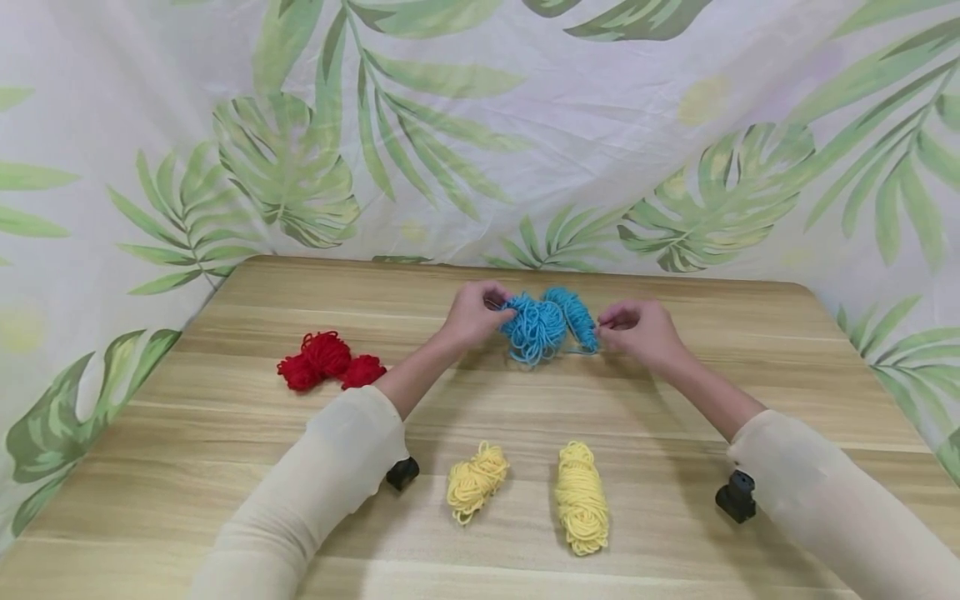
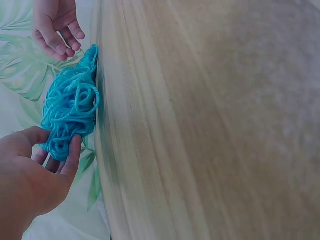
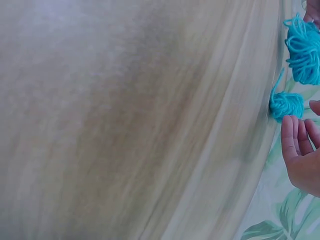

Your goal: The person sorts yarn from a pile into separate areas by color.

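L grip [image 1: 474, 315] pinching L blue [image 1: 534, 332], beside R blue [image 1: 576, 318], nr worktop's [image 1: 660, 542] far edge. R grip [image 1: 645, 335] loosely spread at R blue's end, contact unclear. Red clump [image 1: 326, 353], twd far L corner, looks done; blues prob. in progress; L yellow [image 1: 476, 483], R yellow [image 1: 582, 504] apart nr near edge, prob. left.

There are two blue yarn bundles [image 1: 536, 332], three red bundles [image 1: 326, 356], two yellow bundles [image 1: 582, 500] and two hands [image 1: 472, 317].
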`<act>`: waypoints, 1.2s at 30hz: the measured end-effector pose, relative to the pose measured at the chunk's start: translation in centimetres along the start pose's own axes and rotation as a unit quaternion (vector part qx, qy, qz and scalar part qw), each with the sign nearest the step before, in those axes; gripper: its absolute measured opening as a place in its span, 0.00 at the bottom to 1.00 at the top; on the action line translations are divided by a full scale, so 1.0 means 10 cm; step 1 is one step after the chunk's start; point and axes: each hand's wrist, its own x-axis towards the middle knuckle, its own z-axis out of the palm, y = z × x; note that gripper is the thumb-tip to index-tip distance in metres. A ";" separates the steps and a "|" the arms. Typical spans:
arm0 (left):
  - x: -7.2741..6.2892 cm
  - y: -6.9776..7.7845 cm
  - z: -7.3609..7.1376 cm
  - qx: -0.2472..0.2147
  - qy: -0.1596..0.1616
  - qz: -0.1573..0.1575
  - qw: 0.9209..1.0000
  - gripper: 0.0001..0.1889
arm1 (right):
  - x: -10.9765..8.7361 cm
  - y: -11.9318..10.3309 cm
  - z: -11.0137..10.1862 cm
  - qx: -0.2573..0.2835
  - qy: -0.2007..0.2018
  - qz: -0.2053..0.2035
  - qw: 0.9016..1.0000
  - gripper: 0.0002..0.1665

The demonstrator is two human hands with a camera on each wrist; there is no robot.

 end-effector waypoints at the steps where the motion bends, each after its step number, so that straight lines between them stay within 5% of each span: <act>1: 0.01 -0.01 0.00 0.000 0.002 -0.001 1.000 0.06 | -0.01 0.00 0.00 0.001 -0.002 -0.002 1.000 0.12; 18: 0.03 -0.04 0.05 -0.031 0.004 -0.015 0.999 0.05 | -0.22 -0.07 0.08 0.015 -0.020 -0.026 0.999 0.13; 36: 0.07 -0.09 0.08 -0.036 0.002 -0.033 0.999 0.06 | -0.47 -0.16 0.19 0.020 -0.097 -0.052 0.994 0.14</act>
